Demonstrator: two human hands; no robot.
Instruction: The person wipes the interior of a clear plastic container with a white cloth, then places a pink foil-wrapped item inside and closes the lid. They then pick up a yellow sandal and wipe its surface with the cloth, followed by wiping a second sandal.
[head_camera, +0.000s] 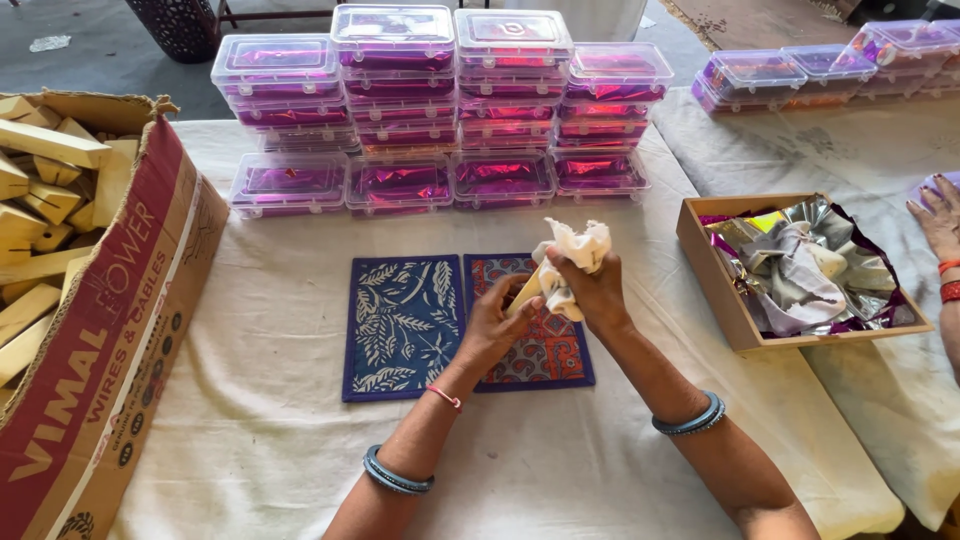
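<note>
Both hands, left hand (497, 318) and right hand (590, 287), grip the wooden piece (526, 291).

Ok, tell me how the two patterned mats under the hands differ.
The left mat is dark blue with pale leaf prints; the right mat is red-orange with a paisley pattern. The left mat lies mostly uncovered; the right mat is partly hidden by both hands. Both are rectangular, blue-edged, side by side.

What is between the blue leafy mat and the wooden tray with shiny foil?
In the head view, the red patterned mat lies between them, with both hands above it, then bare white cloth.
</note>
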